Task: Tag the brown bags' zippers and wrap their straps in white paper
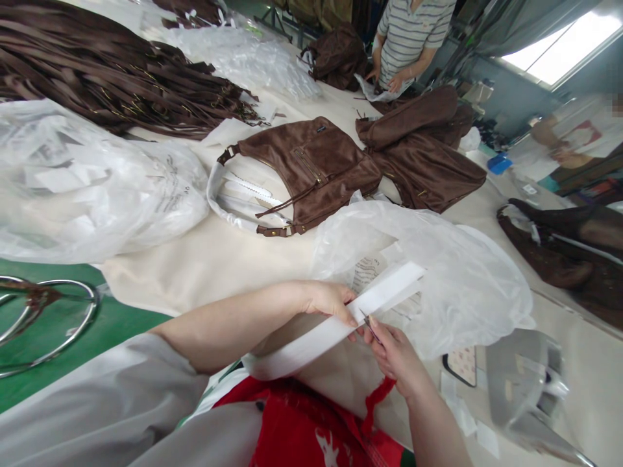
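Note:
My left hand (335, 303) is closed on a long white strip (311, 345) of paper or thin foam, which curves down toward my lap. In my right hand (396, 353) is a small pointed metal tool (372, 327) that looks like thread snips, its tip against the strip. Red cloth (377, 399) hangs from that hand. Beyond both hands lies a brown handbag (326, 159), its strap (228, 217) wrapped in white. A crumpled clear plastic bag (438, 272) spreads just past the strip's far end.
Brown straps with metal clasps (121, 84) are heaped at the far left, behind a plastic bag of white pieces (92, 181). More brown bags (423, 155) lie farther back. A phone (461, 366) and a grey plastic dispenser (520, 376) sit right. Another person (411, 39) stands across the table.

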`<state>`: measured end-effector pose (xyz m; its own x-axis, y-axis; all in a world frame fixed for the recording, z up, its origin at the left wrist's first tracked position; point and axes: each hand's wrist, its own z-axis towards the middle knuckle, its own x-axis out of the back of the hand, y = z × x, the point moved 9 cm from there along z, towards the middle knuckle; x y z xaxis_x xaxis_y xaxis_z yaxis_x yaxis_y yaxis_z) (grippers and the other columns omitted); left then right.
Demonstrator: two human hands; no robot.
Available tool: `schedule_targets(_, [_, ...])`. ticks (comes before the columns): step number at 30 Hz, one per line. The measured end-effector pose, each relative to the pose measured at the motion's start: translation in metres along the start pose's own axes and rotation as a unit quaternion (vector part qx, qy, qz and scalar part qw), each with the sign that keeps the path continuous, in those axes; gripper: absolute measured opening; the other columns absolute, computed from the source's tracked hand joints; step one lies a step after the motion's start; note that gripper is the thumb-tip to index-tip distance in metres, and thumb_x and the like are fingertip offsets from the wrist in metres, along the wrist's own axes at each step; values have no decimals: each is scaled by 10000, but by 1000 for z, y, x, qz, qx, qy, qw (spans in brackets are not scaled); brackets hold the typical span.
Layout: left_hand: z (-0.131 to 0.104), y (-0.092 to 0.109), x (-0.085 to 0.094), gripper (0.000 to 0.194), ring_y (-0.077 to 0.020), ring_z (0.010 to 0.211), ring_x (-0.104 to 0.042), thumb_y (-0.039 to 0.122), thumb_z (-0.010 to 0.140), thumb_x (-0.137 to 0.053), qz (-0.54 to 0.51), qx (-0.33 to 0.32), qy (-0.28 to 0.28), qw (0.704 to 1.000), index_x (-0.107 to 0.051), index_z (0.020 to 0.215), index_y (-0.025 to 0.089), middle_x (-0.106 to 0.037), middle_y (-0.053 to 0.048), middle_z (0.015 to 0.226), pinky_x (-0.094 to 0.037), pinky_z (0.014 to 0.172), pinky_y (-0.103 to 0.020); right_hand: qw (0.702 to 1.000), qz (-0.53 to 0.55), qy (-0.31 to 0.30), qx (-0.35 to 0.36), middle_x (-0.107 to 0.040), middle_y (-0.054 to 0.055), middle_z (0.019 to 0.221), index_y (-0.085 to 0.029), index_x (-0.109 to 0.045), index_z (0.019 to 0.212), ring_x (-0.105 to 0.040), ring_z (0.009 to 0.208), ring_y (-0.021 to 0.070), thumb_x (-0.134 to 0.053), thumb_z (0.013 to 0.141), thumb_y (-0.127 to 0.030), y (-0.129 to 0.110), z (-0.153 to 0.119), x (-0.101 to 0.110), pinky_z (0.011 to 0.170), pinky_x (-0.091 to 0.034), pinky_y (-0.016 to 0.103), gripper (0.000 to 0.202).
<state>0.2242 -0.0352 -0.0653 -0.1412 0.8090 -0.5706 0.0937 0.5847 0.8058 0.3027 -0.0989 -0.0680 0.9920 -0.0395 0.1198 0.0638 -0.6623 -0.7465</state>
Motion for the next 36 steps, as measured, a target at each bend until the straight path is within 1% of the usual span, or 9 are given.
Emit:
schedule_targets(6, [0,2,-1,278,-180,768,-688,271,644,-800,24,-11,-5,1000,-697,868,143,-720,-31,908,-563,765,-302,999,-50,13,2,-230,-125,377,-202,-507,642,-141,312,36,-540,735,-748,-6,6,0,312,-81,202,554])
schedule_targets(11, [0,-3,3,281,-153,699,-678,245,626,-793,24,9,12,1000,-696,869,142,-711,-22,897,-559,734,-286,997,-77,20,17,-223,-123,381,-206,-491,635,-124,325,38,-528,770,-718,-9,11,1,334,-69,209,531])
schedule_targets(15, [0,0,2,299,-156,674,-674,249,610,-809,22,-5,18,1000,-698,869,148,-718,-24,871,-563,697,-289,996,-77,19,47,-215,-121,367,-212,-453,597,-127,327,40,-537,765,-715,-11,14,1,344,-72,217,537])
schedule_targets(19, [0,2,0,317,-177,712,-683,281,614,-820,16,-15,11,1000,-698,877,154,-721,-36,884,-569,695,-299,998,-54,25,25,-206,-128,368,-216,-451,604,-114,318,37,-562,740,-720,-8,12,1,327,-64,213,533])
schedule_targets(22, [1,0,0,317,-194,766,-689,286,633,-808,21,-12,1,1000,-700,897,150,-721,-48,918,-570,728,-314,999,-33,8,3,-205,-132,370,-215,-468,619,-114,313,35,-564,720,-738,-6,9,-1,315,-64,206,541])
schedule_targets(25, [2,-1,-1,308,-185,774,-679,261,629,-804,13,-15,-7,1000,-697,895,150,-716,-32,885,-566,728,-300,999,-35,-8,-13,-221,-130,374,-215,-481,630,-123,307,36,-559,707,-756,-4,7,0,304,-75,203,552])
schedule_targets(28, [3,0,-2,293,-171,757,-668,246,628,-798,13,-20,-14,1000,-693,884,151,-707,-21,875,-561,721,-285,999,-43,-15,-17,-224,-129,377,-214,-485,634,-121,308,36,-554,722,-741,-7,6,1,306,-76,204,539])
schedule_targets(33, [1,-1,3,327,-189,772,-678,264,589,-824,25,1,22,999,-692,864,143,-703,-41,924,-565,763,-325,996,-85,-17,-13,-232,-123,381,-208,-490,620,-128,314,35,-542,742,-720,-19,10,-2,325,-59,210,529])
schedule_targets(36, [1,-1,4,314,-194,761,-684,270,588,-828,25,-2,27,999,-692,841,143,-704,-46,917,-568,769,-342,994,-109,-13,9,-218,-122,379,-212,-481,605,-115,323,41,-532,766,-697,-25,12,-3,335,-69,220,513])
